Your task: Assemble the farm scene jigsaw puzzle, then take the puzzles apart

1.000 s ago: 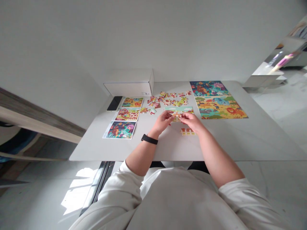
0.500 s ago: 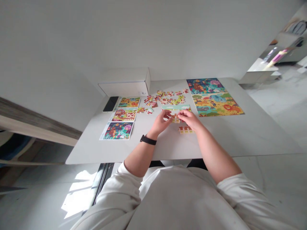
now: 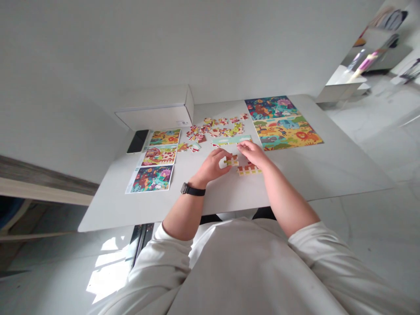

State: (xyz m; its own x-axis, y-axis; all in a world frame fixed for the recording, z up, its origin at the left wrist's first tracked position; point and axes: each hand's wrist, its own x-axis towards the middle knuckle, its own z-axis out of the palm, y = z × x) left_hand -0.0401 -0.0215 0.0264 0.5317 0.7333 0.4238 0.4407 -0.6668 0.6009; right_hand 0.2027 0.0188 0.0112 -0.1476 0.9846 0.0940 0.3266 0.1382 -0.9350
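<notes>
My left hand [image 3: 212, 165], with a black watch on the wrist, pinches a small yellow-and-red puzzle piece [image 3: 231, 161] just above the white table [image 3: 328, 170]. My right hand [image 3: 250, 152] rests beside it with curled fingers, touching the table near a joined pale green strip of pieces [image 3: 229, 141]. A short joined row of red-and-yellow pieces [image 3: 249, 169] lies in front of my right hand. Several loose pieces [image 3: 216, 126] are scattered farther back.
Two finished colourful puzzles [image 3: 282, 122] lie at the back right. Three picture cards [image 3: 156, 159] lie in a column at the left, with a black phone [image 3: 138, 141] and a white box [image 3: 154, 110] behind them. A wall runs behind the table.
My hands have come apart a little and drawn nearer to me; the left hand now holds the small piece alone. The camera view has shifted right, so everything appears further left.
</notes>
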